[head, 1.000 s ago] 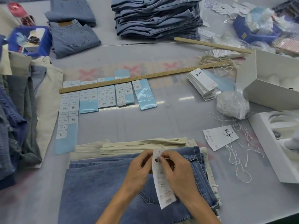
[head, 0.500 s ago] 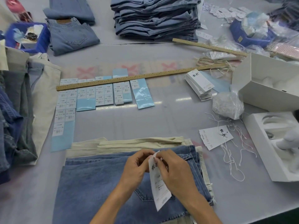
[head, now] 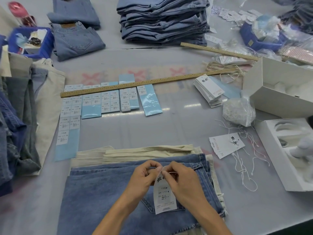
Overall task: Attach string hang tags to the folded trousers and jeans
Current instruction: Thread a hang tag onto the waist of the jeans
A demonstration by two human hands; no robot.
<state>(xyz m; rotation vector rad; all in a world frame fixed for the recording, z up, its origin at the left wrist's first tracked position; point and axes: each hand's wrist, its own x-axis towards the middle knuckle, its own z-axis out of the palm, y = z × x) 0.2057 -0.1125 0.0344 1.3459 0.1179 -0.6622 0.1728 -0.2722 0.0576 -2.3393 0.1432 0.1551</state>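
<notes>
pinching top of hang tag point(head: 165, 195) with both hands, left hand point(head: 144, 177) and right hand point(head: 182, 179) gripping it over folded jeans point(head: 105, 197) at near table point(head: 186, 122) edge. string not yet fastened, judging. spare tags point(head: 226, 145) right of jeans, cream trousers point(head: 144, 152) beneath untagged.

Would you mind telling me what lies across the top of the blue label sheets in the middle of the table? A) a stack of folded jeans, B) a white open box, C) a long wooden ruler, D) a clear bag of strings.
C: the long wooden ruler lies slantwise over the upper ends of the blue label sheets, while the box, bag and jeans stack sit elsewhere on the table.
</notes>
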